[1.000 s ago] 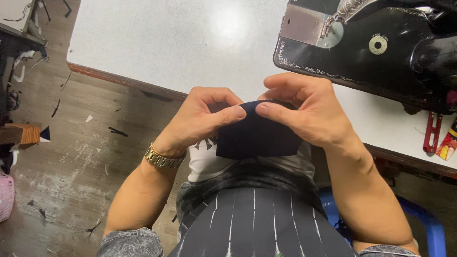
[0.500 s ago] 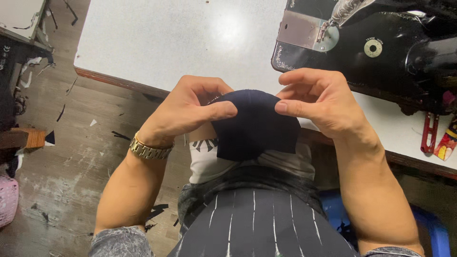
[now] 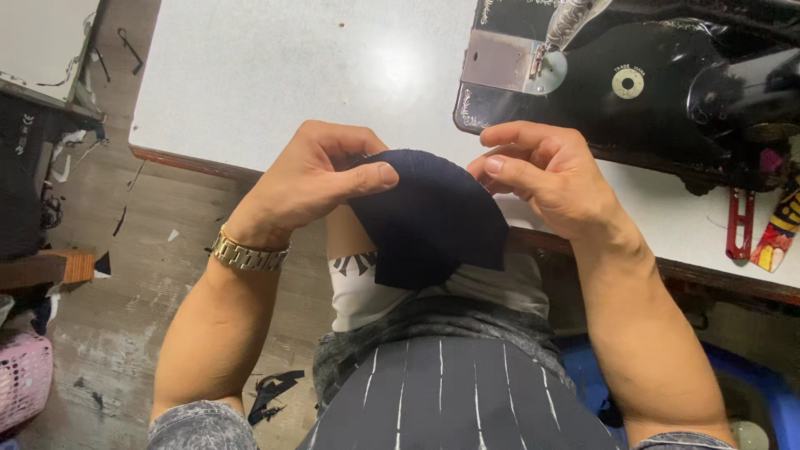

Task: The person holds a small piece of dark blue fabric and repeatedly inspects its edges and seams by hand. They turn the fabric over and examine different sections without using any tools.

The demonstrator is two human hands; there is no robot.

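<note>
Raised slightly, both hands point(image 3: 433, 179) pinch navy fabric point(image 3: 429, 221) before white table point(image 3: 275, 75), black sewing machine point(image 3: 650, 83) beyond.

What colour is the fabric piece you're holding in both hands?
Dark navy, plain with no pattern. The fabric piece shows best in the head view.

Bright overhead light washes the white tabletop point(image 3: 250, 75), leaving a hot glare patch near its middle. The black sewing machine point(image 3: 667, 92) shows glossy highlights on its body. The floor point(image 3: 142, 275) sits dimmer and duller. Both forearms look evenly lit, shadows soft. Focus is sharp; the edges bend slightly.
</note>
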